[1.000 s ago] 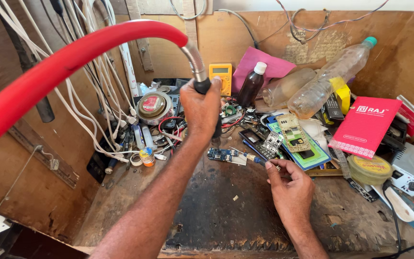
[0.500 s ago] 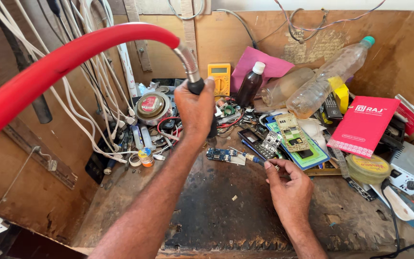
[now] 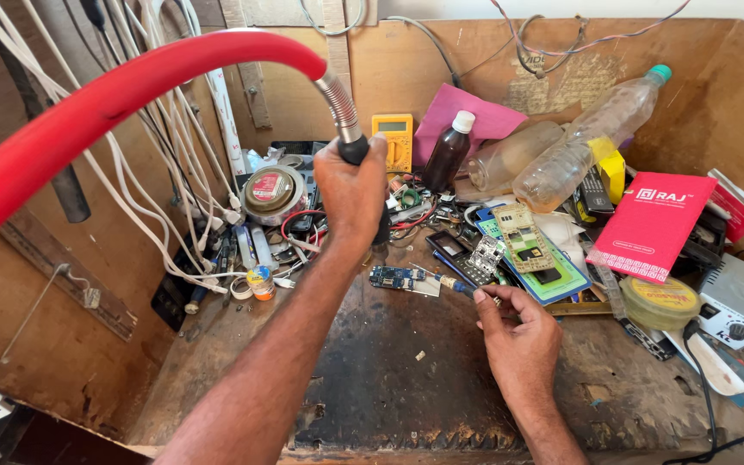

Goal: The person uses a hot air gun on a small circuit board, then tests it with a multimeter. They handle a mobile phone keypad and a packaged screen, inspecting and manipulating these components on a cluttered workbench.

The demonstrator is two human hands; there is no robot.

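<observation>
- A thick red hose (image 3: 105,103) arcs from the left edge across the top of my view and ends in a ribbed metal neck (image 3: 338,96).
- White cables (image 3: 144,207) hang down the wooden left wall, crowding that side.
- My left hand (image 3: 350,194) is raised over the clutter, its grip clamped round the black handle (image 3: 356,149) at the foot of the neck.
- Just left of that hand sits a round tin (image 3: 272,191); behind it stands a yellow meter (image 3: 393,138) against the back wall.
- A small blue board (image 3: 395,276) lies on the table (image 3: 372,379) below my left hand, at the near edge of the clutter.
- My right hand (image 3: 518,331) rests low on the table, its grip pinched together on a thin blue-handled tool (image 3: 451,283) whose tip points at the board.
- Right of it: phone parts, a dark bottle (image 3: 448,153), clear bottles (image 3: 592,142), a red box (image 3: 652,224), packed to the right wall.
- The only open room is the dark scorched patch of table nearest me, between my forearms.
</observation>
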